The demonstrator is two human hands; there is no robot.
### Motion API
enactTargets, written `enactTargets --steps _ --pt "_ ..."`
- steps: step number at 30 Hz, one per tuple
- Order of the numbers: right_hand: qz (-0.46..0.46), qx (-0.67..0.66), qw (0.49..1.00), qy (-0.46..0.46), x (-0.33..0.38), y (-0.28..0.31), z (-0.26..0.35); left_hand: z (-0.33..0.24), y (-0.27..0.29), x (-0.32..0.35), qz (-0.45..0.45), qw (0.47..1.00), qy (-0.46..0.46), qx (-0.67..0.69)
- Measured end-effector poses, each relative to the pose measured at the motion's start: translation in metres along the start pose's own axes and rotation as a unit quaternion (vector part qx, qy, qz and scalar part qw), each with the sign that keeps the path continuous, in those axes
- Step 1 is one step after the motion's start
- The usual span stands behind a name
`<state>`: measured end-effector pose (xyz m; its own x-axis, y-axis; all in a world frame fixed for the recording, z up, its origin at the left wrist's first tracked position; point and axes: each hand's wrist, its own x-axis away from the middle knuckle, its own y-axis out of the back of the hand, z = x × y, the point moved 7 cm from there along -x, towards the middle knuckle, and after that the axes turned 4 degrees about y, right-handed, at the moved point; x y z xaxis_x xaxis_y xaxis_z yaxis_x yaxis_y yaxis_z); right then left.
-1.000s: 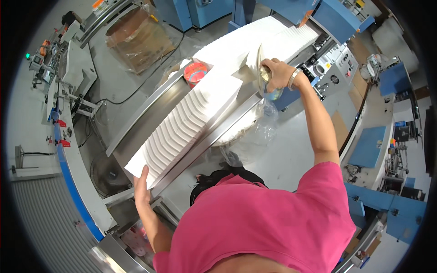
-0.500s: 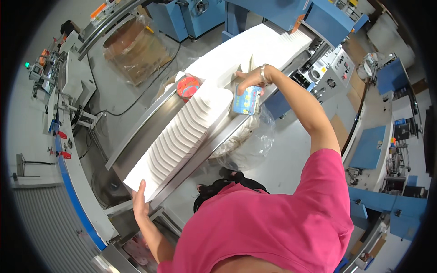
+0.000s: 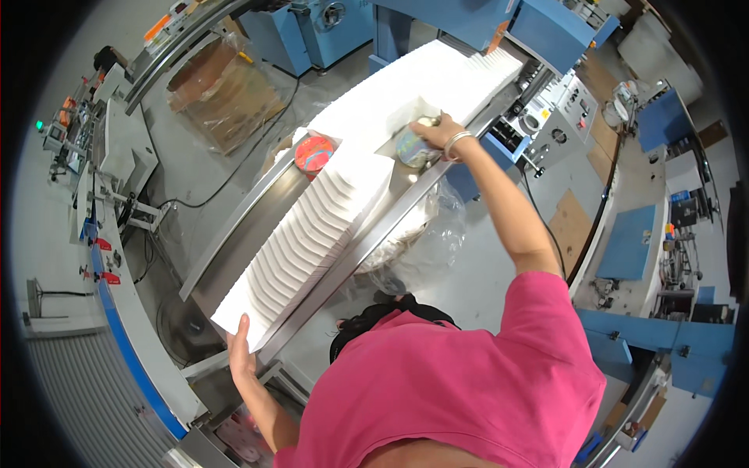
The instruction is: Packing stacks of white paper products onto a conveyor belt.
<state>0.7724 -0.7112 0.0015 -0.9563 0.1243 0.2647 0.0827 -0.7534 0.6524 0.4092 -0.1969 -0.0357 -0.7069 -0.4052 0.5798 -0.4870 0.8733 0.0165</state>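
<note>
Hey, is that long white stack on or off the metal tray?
On: the white stack lies along the metal tray, its near end at the left hand.

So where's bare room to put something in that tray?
The metal tray has a bare strip between its left edge and the white paper row, nearer than the red tub. It's crowded higher up, with more paper and the right hand at a bluish thing, and by the left hand.

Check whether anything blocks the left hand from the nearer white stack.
Nothing visible does: the left hand is against the nearer white stack at its lower-left end. The red round object sits beside the upper end, away from that hand.
</note>
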Motion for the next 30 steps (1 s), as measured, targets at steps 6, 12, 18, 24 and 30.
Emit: enactTargets --steps 6,12,18,24,30 --pt "-0.057 0.316 0.946 0.034 0.053 -0.029 0.033 -0.004 -0.003 0.002 -0.01 1.0 0.0 -0.004" --pt "-0.122 0.337 0.93 0.082 0.025 -0.055 0.022 -0.003 0.0 0.006 -0.032 0.999 0.001 -0.01" --pt "-0.157 0.315 0.918 0.182 0.03 -0.05 0.053 0.005 0.009 0.002 -0.026 0.999 -0.013 -0.02" --pt "0.143 0.076 0.976 0.144 0.024 -0.091 0.064 -0.008 0.0 0.013 -0.037 0.998 0.046 -0.001" --pt "0.278 0.06 0.952 0.111 0.046 -0.119 0.074 0.006 0.005 -0.002 0.085 0.994 0.027 0.067"
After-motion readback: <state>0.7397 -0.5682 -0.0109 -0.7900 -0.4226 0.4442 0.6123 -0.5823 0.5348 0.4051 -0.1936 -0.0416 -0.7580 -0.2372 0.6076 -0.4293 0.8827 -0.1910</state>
